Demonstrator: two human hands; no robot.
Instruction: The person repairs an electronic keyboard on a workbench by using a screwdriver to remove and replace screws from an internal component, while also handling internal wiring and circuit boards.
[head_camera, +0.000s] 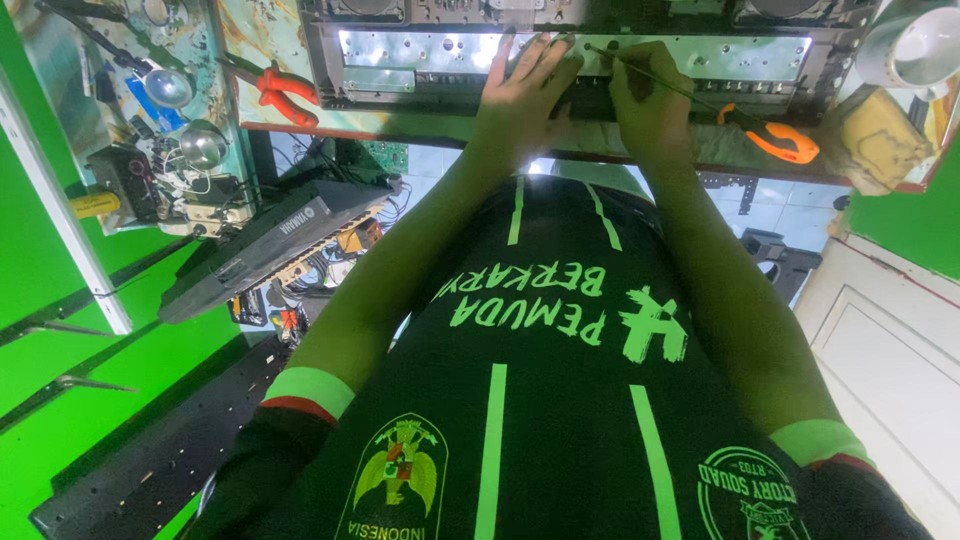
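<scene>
hands (585, 95) on open metal chassis (420, 62)

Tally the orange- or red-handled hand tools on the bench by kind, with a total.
Screwdrivers, orange handle, held in the right hand: 1
Pliers, red-orange handles, lying left of the left hand: 1
Total: 2

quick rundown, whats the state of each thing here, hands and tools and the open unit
left hand: fingers spread, resting flat on the unit
right hand: closed around the screwdriver shaft
screwdriver: held, orange handle sticking out, thin shaft across the unit
metal unit: cover off, insides lit
red pliers: lying unused on the bench, jaws shut
</scene>
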